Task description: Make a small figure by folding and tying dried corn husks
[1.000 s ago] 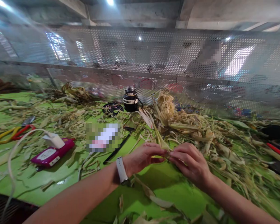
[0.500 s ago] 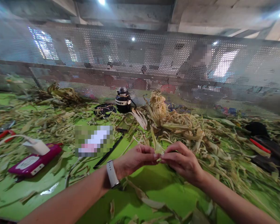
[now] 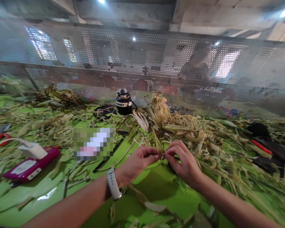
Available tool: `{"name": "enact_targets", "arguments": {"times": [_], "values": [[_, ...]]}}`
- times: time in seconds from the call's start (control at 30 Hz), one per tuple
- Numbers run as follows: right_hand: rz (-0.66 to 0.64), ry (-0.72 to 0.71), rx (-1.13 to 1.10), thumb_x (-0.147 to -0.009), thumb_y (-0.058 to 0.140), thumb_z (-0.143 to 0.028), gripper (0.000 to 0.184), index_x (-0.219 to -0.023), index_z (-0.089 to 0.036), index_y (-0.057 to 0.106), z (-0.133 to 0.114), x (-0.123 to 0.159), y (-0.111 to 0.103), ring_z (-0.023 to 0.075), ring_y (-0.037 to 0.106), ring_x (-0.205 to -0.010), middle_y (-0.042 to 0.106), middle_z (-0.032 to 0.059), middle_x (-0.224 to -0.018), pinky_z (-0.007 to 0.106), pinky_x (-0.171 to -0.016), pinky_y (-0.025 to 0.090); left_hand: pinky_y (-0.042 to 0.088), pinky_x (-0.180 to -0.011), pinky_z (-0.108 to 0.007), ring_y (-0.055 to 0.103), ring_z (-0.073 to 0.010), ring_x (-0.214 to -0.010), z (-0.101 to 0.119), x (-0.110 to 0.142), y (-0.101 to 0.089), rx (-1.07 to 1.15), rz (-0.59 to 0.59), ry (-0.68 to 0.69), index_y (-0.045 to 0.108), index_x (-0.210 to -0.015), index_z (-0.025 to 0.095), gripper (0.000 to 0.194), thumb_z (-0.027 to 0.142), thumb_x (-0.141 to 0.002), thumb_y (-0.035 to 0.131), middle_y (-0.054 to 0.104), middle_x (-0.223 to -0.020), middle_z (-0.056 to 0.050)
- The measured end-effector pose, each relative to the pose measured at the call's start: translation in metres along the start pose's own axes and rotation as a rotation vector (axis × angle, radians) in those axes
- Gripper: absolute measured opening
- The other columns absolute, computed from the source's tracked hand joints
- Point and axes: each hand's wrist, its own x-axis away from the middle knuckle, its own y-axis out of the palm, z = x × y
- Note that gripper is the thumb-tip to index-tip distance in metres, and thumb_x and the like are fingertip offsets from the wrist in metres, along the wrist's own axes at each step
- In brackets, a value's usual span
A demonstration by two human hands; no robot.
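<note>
Above the green table [image 3: 154,180], my left hand [image 3: 139,161] pinches the base of a pale, pointed corn husk piece [image 3: 158,143] between thumb and fingers. The husk's tip points upward, away from me. My right hand [image 3: 181,160] meets the left one there, its thumb and forefinger closed on the husk's lower end. The fingertips hide exactly how that end is folded. A white-strapped watch [image 3: 113,183] is on my left wrist. Partly behind my right fingers lies something dark that I cannot make out.
Dried husks [image 3: 180,122] are heaped beyond my hands, with loose strips scattered all around. A black bottle [image 3: 123,102] stands before a perforated screen [image 3: 137,57]. On the left lie a magenta power strip [image 3: 32,164] with a white charger and red-handled pliers [image 3: 1,141]. A person [image 3: 197,71] shows behind the screen.
My hands stay together at the husk's base while the fingers shift slightly. The husk has turned and looks narrower. The whole view has moved a little.
</note>
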Motion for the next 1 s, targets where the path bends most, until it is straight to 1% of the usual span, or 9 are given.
{"name": "enact_targets", "arguments": {"times": [0.1, 0.2, 0.43, 0.57, 0.67, 0.77, 0.83, 0.87, 1.0], "values": [[-0.021, 0.034, 0.010, -0.089, 0.051, -0.021, 0.009, -0.081, -0.020, 0.056, -0.002, 0.001, 0.001, 0.0168, 0.056, -0.079, 0.055, 0.0057, -0.084, 0.027, -0.069, 0.050, 0.043, -0.077, -0.025, 0.058, -0.0137, -0.077, 0.000, 0.001, 0.001, -0.022, -0.001, 0.010, 0.074, -0.082, 0.017, 0.028, 0.029, -0.058, 0.081, 0.070, -0.081, -0.003], [-0.036, 0.066, -0.011, -0.088, 0.051, -0.020, 0.010, -0.079, -0.020, 0.054, -0.004, 0.002, 0.002, 0.0164, 0.056, -0.077, 0.055, 0.0051, -0.083, 0.026, -0.067, 0.049, 0.043, -0.076, -0.026, 0.058, -0.0134, -0.074, -0.004, -0.001, 0.000, -0.060, -0.016, 0.053, 0.073, -0.078, 0.016, 0.026, 0.027, -0.057, 0.082, 0.070, -0.079, -0.002], [-0.034, 0.122, -0.075, -0.086, 0.054, -0.020, 0.010, -0.076, -0.019, 0.054, -0.002, 0.002, 0.004, 0.0162, 0.054, -0.074, 0.054, 0.0046, -0.080, 0.026, -0.063, 0.047, 0.043, -0.072, -0.025, 0.057, -0.0136, -0.071, -0.009, -0.003, -0.001, -0.101, 0.007, 0.058, 0.074, -0.076, 0.015, 0.028, 0.035, -0.058, 0.081, 0.070, -0.075, -0.001], [-0.044, 0.229, -0.176, -0.086, 0.056, -0.024, 0.010, -0.077, -0.018, 0.054, 0.001, 0.003, 0.008, 0.0142, 0.053, -0.071, 0.052, 0.0038, -0.082, 0.024, -0.062, 0.045, 0.043, -0.068, -0.024, 0.056, -0.0122, -0.068, -0.006, -0.004, 0.000, -0.089, 0.033, 0.061, 0.073, -0.075, 0.013, 0.033, 0.037, -0.054, 0.082, 0.070, -0.073, -0.002], [-0.041, 0.361, -0.278, -0.086, 0.055, -0.030, 0.013, -0.081, -0.018, 0.052, 0.000, 0.002, 0.006, 0.0135, 0.052, -0.071, 0.052, 0.0033, -0.083, 0.024, -0.062, 0.044, 0.043, -0.071, -0.023, 0.057, -0.0120, -0.070, -0.004, -0.003, 0.000, -0.029, 0.037, 0.051, 0.073, -0.077, 0.012, 0.029, 0.032, -0.058, 0.082, 0.070, -0.074, -0.003], [-0.153, 0.507, -0.344, -0.088, 0.049, -0.038, 0.023, -0.078, -0.018, 0.049, -0.002, -0.001, 0.001, 0.0122, 0.047, -0.062, 0.049, -0.0005, -0.070, 0.023, -0.054, 0.039, 0.043, -0.074, -0.025, 0.060, -0.0137, -0.074, -0.004, -0.003, -0.001, 0.052, 0.032, 0.009, 0.074, -0.081, 0.013, 0.025, 0.026, -0.061, 0.080, 0.071, -0.076, -0.004], [-0.255, 0.536, -0.372, -0.090, 0.044, -0.042, 0.028, -0.076, -0.018, 0.049, -0.002, -0.002, -0.002, 0.0114, 0.043, -0.059, 0.045, -0.0023, -0.064, 0.022, -0.052, 0.036, 0.044, -0.075, -0.026, 0.061, -0.0143, -0.075, -0.004, -0.002, -0.001, 0.114, 0.036, -0.028, 0.074, -0.080, 0.014, 0.023, 0.023, -0.060, 0.081, 0.071, -0.077, -0.004], [-0.282, 0.536, -0.386, -0.090, 0.043, -0.043, 0.030, -0.075, -0.018, 0.049, -0.002, -0.002, -0.002, 0.0112, 0.041, -0.059, 0.044, -0.0026, -0.064, 0.022, -0.053, 0.035, 0.044, -0.076, -0.026, 0.061, -0.0142, -0.075, -0.005, -0.002, -0.001, 0.137, 0.039, -0.043, 0.074, -0.078, 0.015, 0.022, 0.022, -0.059, 0.081, 0.071, -0.077, -0.004], [-0.297, 0.543, -0.428, -0.090, 0.045, -0.042, 0.029, -0.077, -0.017, 0.051, -0.001, 0.002, 0.000, 0.0106, 0.041, -0.060, 0.044, -0.0029, -0.065, 0.021, -0.053, 0.034, 0.043, -0.077, -0.025, 0.060, -0.0128, -0.074, -0.006, -0.002, 0.000, 0.175, 0.016, -0.066, 0.073, -0.076, 0.014, 0.022, 0.021, -0.057, 0.082, 0.070, -0.076, -0.002]]}}
